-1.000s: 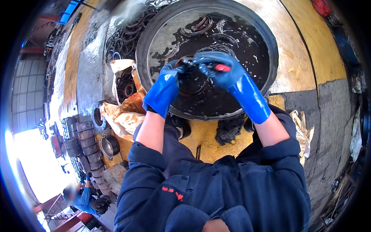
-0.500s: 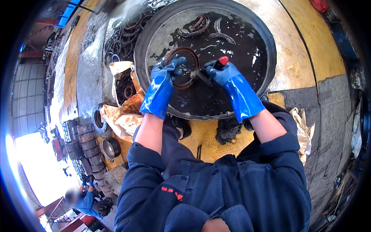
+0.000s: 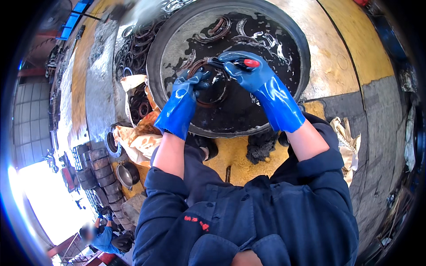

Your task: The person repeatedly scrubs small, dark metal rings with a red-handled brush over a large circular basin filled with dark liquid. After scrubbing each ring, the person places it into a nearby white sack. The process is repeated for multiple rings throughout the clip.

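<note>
- A dark metal ring [image 3: 212, 86], wet and oily, is gripped at its left edge by the left hand [image 3: 188, 91], which is covered by a blue rubber glove; the gloved fingers are closed over the rim.
- A tool with a red handle end [image 3: 249, 63] is clasped in the right hand [image 3: 248, 73], also gloved in blue, the fist being closed around it; its dark working end is laid against the upper part of the ring, though whether it is a brush or a scraper cannot be told from this view.
- The ring is held between the two hands, just above the black liquid in a large round metal basin [image 3: 155, 71].
- Further rings and curved metal pieces [image 3: 219, 26] are seen lying in the basin beyond the hands, partly sunk in the liquid.
- To the left of the left hand, outside the basin, a heap of loose rings [image 3: 137, 35] is spread on the floor, and nearer the left forearm more rings are kept in an opened brown paper wrapping [image 3: 142, 137].
- Below the right forearm a black greasy rag [image 3: 262, 146] is left on the yellow floor [image 3: 346, 44].
- Far below and to the left of the left elbow another person in blue [image 3: 102, 239] is seen crouching.
</note>
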Demonstrator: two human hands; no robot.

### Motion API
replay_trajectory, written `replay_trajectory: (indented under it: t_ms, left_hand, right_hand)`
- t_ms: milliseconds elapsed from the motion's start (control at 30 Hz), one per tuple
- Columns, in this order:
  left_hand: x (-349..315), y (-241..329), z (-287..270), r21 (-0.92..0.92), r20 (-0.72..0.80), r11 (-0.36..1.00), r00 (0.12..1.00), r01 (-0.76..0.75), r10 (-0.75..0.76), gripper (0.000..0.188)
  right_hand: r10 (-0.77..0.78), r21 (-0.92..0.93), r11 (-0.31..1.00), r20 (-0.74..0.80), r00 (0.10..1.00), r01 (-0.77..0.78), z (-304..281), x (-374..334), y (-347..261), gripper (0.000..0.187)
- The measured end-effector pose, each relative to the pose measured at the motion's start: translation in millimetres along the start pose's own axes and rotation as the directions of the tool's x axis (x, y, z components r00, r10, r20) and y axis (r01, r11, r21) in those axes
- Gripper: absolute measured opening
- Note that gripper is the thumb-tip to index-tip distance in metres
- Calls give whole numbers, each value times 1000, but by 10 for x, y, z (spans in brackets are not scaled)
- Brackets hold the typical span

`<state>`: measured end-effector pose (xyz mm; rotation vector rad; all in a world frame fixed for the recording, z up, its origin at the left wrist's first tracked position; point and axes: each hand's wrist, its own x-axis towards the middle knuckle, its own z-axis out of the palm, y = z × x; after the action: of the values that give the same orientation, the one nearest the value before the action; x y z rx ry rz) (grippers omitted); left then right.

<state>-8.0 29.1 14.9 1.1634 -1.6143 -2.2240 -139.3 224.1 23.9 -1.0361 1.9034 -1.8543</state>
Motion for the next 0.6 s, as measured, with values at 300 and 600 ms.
replay_trajectory:
  t_ms: [300, 600]
  left_hand:
    - [-36, 88, 79, 70, 91, 974, 974, -216, 210, 32]
    - [-70, -16, 165, 72, 89, 973, 973, -221, 214, 31]
  right_hand:
    - [613, 34, 790, -59, 788, -612, 25, -165, 165, 20]
    - [691, 251, 687, 62, 720, -681, 221, -298, 211, 22]
